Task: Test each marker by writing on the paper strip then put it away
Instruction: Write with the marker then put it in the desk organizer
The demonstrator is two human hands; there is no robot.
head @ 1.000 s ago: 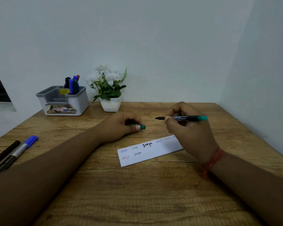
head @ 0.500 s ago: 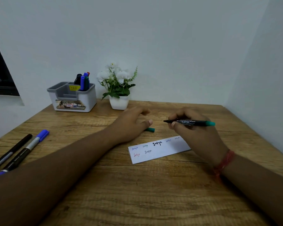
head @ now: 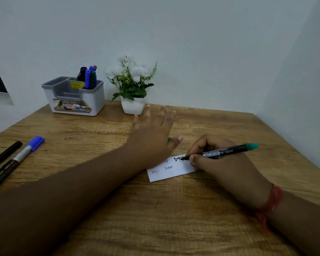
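2 hands are working: the right hand (head: 227, 163) is pinching the green-ended marker (head: 227, 150) low on its light, stiff barrel, tip on the paper strip (head: 171, 169); the left hand (head: 151, 137), fingers spread and empty, is pinning the flimsy strip's far edge

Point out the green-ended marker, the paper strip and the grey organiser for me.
green-ended marker (head: 227, 150), head view, on the black barrel behind the fingers.
paper strip (head: 175, 172), head view, on its bare white lower part.
grey organiser (head: 97, 100), head view, on its white front wall.
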